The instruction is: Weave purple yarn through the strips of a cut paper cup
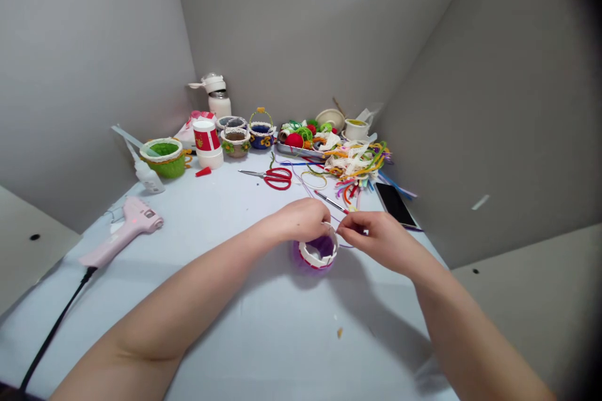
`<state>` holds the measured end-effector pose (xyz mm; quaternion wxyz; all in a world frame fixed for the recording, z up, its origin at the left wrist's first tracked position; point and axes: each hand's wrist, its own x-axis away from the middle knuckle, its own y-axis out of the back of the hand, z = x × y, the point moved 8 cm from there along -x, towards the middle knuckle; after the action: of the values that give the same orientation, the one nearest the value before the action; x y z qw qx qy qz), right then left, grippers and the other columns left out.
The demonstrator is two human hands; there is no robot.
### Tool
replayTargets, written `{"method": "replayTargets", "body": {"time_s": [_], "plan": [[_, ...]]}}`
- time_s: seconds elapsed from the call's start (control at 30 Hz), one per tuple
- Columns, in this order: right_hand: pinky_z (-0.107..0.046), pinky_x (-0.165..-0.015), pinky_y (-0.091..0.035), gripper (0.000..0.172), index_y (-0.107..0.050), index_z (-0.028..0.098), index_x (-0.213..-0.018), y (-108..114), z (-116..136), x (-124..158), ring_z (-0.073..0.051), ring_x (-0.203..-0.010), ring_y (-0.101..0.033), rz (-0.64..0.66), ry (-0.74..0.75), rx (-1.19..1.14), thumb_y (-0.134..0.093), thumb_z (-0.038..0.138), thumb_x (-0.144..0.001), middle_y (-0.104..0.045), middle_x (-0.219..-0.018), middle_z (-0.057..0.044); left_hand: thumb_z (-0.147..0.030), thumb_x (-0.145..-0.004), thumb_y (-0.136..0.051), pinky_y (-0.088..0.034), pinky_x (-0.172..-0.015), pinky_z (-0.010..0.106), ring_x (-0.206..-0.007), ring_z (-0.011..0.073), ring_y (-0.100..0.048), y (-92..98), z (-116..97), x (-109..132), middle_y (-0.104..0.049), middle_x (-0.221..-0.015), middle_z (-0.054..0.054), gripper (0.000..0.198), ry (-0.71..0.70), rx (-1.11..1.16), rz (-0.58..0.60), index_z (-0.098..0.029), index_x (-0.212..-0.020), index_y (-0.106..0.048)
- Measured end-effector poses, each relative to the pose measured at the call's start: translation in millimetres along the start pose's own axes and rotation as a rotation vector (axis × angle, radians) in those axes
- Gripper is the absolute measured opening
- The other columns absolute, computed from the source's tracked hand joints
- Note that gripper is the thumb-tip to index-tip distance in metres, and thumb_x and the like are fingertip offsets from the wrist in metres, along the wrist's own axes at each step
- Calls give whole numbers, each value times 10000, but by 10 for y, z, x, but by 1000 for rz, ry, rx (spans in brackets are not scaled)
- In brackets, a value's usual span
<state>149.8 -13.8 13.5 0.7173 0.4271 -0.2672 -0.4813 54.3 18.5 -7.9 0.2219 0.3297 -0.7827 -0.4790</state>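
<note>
Working basket (316, 260) rim, we're clamping it with left hand (305, 218), pinching fingertips of right hand (380, 238) together, hold unclear; next move's probably needing steady basket.

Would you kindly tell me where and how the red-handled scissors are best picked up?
I would take the scissors by the red handles, coming from the person's right: they appear to lie flat, with the loops facing that side and the blades pointing left, away from the approach.
</note>
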Motion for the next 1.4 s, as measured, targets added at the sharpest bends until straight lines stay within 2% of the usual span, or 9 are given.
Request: {"method": "replayTargets", "body": {"time_s": [0.2, 0.47, 0.53, 0.63, 0.7, 0.93, 1.13, 1.27, 1.4], "plan": [[-207, -371, -267, 227, -645, 188, -594, 62, 114, -86, -87, -406, -437, -33, -2, 85, -579, 311, -773, -565, -478, 14, -315, -763, -503, -343, -532, 239, -600, 133, -526, 10, -14, 17, -662, -689, 38, 224, 11, -13, 7, -176, -725, -674], [-239, -399, -259, 163, -681, 210, -627, -27, 156, -152, -111, -420, -467, -29, 18, 242, -610, 271, -761, -612, -504, -4, -301, -755, -502, -344, -513, 243, -607, 148, -551, 12, -19, 23, -685, -731, 59, 234, 50, -20, 38, -171, -771, -696], [-245, -438, -290, 150, -686, 219, -651, -67, 222, -147, -125, -463, -506, 18, 88, 272, -603, 239, -775, -640, -550, -10, -265, -735, -509, -355, -522, 241, -615, 150, -557, 11, -21, 26, -695, -753, 65, 220, 52, -21, 49, -173, -786, -703], [-255, -554, -368, 164, -696, 240, -735, -135, 369, -65, -153, -602, -580, 133, 303, 277, -565, 202, -827, -686, -687, -16, -264, -735, -492, -356, -521, 242, -610, 151, -554, 13, -22, 27, -694, -741, 68, 235, 39, -4, 50, -175, -774, -706], [-267, -629, -401, 177, -696, 246, -797, -108, 384, 14, -168, -685, -599, 148, 388, 243, -535, 216, -866, -693, -758, -25, -300, -750, -489, -361, -526, 250, -609, 157, -550, 20, -20, 22, -692, -737, 71, 255, 26, -5, 34, -172, -776, -708], [-263, -641, -437, 196, -664, 219, -850, 32, 14, 201, -158, -697, -589, -15, 267, 40, -506, 320, -906, -671, -775, -46, -307, -761, -513, -361, -553, 235, -624, 134, -552, 26, -23, 20, -686, -731, 57, 228, 12, -9, 15, -158, -728, -683], [-258, -660, -443, 178, -660, 210, -851, -127, -133, 270, -158, -721, -592, 1, 233, -49, -510, 291, -900, -669, -792, -51, -315, -782, -511, -369, -570, 249, -641, 145, -564, 12, -34, 17, -695, -744, 64, 236, 5, -27, 17, -157, -723, -676], [-231, -594, -412, 174, -641, 199, -769, -286, -218, 220, -136, -656, -561, 41, 180, -44, -520, 258, -880, -647, -725, -24, -285, -792, -508, -384, -601, 248, -704, 157, -591, 32, -88, 41, -700, -791, 55, 209, -4, -71, 18, -174, -768, -683], [-219, -569, -399, 194, -625, 186, -747, -384, -285, 162, -124, -624, -537, 42, 120, -91, -501, 254, -880, -628, -691, -8, -214, -778, -510, -407, -627, 271, -761, 199, -618, 25, -144, 108, -701, -829, 85, 180, 35, -199, 95, -168, -793, -683]]}}
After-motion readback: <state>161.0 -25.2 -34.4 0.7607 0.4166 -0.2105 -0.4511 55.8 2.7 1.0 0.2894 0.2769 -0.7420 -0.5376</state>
